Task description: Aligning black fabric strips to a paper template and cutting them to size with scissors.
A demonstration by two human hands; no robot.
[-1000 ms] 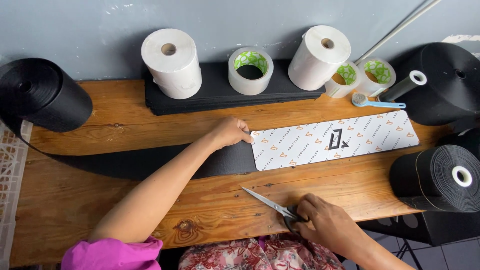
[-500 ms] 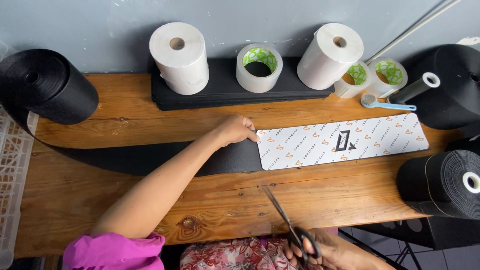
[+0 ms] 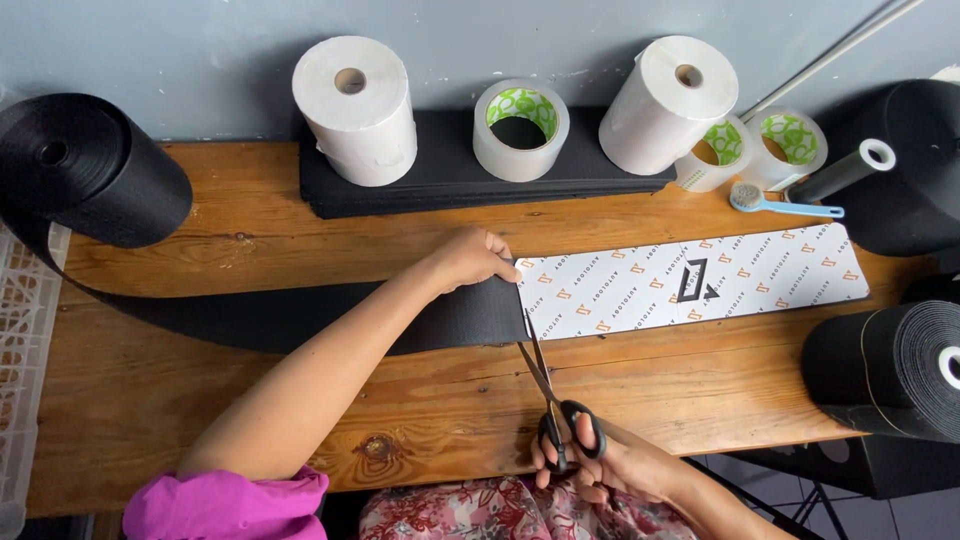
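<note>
A wide black strap [image 3: 300, 315] runs from a big black roll [image 3: 85, 165] at the far left across the wooden table [image 3: 200, 400]. My left hand [image 3: 470, 258] presses the strap's end flat beside a long white patterned card [image 3: 690, 280]. My right hand [image 3: 600, 465] grips black-handled scissors [image 3: 550, 400] at the table's front edge. Their blades are parted and point up at the strap's lower edge, right where strap and card meet.
Two white paper rolls [image 3: 355, 105] [image 3: 675, 100] and a tape roll [image 3: 520, 125] stand on a stack of black sheets [image 3: 450, 180] at the back. Two smaller tape rolls [image 3: 785, 140], a blue brush [image 3: 780, 203] and black rolls [image 3: 890, 365] sit at right. A white crate [image 3: 20, 350] lies left.
My right hand has brought the scissors from lying low near the front edge up to the strap's lower edge, blades now pointing at it. My left hand stays on the strap.
</note>
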